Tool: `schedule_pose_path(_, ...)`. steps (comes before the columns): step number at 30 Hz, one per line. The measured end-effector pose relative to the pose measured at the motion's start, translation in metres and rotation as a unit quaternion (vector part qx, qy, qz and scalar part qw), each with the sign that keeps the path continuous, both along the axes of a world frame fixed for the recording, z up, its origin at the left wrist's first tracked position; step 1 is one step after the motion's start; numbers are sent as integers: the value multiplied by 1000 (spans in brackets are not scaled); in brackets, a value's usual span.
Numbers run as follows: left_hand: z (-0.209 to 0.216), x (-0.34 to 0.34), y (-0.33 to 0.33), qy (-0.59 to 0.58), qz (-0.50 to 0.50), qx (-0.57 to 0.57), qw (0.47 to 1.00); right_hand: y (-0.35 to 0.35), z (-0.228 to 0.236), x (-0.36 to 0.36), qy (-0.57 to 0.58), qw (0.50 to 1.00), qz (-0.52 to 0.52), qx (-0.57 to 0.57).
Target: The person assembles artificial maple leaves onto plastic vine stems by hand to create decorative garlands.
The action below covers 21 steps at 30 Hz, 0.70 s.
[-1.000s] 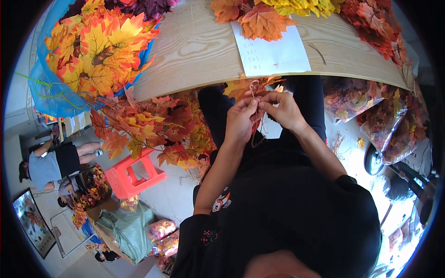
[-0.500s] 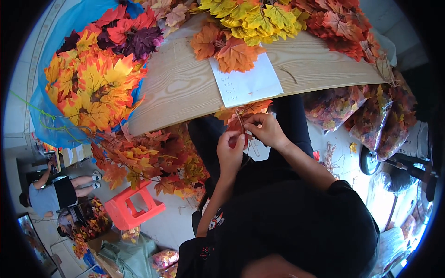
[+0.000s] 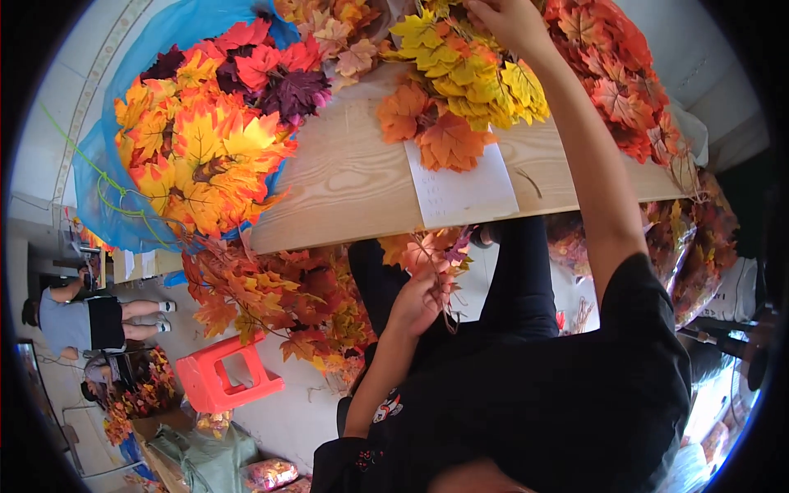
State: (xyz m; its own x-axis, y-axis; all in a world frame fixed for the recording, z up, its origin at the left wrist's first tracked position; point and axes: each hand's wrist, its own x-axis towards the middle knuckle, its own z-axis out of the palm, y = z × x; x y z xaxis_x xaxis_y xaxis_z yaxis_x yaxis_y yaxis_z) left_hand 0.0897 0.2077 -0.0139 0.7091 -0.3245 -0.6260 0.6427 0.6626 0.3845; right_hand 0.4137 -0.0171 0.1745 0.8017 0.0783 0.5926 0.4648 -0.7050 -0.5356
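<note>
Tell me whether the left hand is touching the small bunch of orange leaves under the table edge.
Touching. The head view shows the left hand closed around the bunch of orange leaves, its stems hanging below the fingers.

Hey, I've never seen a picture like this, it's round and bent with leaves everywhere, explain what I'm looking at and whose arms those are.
This is one view from a wide fisheye camera worn on a person's head, looking down, so straight edges bend near the rim. There is no machine: both arms belong to the wearer. The left hand holds a small bunch of orange artificial leaves below the edge of a wooden table. The right hand reaches up into a pile of yellow leaves on the table. A white paper sheet also lies there, with red leaves at the right. A blue bag of mixed leaves sits at the left, and a red plastic stool stands on the floor.
</note>
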Motion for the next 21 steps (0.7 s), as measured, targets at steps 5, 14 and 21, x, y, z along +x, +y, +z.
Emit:
schedule_pose_path(5, -9, -3, 0, -20, 14, -56, 998, 17, 1, 34, -29, 996, 83, 27)
schedule_pose_path(14, -17, -5, -1, 16, 14, -73, 997, 23, 19, 62, -82, 996, -12, 46)
schedule_pose_path(21, -15, 5, -11, -97, 66, -4, 993, 25, 74, -104, 91, 990, 58, 88)
